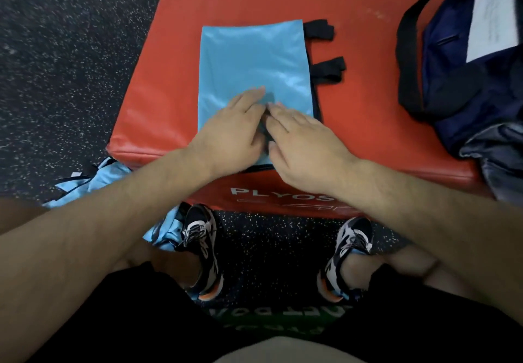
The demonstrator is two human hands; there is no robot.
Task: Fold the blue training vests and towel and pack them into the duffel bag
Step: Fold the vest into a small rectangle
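Note:
A light blue training vest (249,60) lies folded into a flat rectangle on the red plyo box (158,85), its black straps (325,48) sticking out on the right side. My left hand (235,133) and my right hand (302,142) both press flat on the vest's near end, fingers straight and fingertips almost meeting. The navy duffel bag (464,85) stands open at the right of the box, a white sheet (492,14) inside it. More blue vests (113,176) lie crumpled on the floor at the box's left corner.
The dark speckled rubber floor (62,51) surrounds the box. My two feet in black-and-white trainers (201,246) stand in front of it. Grey fabric (498,159) spills from the bag at the right edge.

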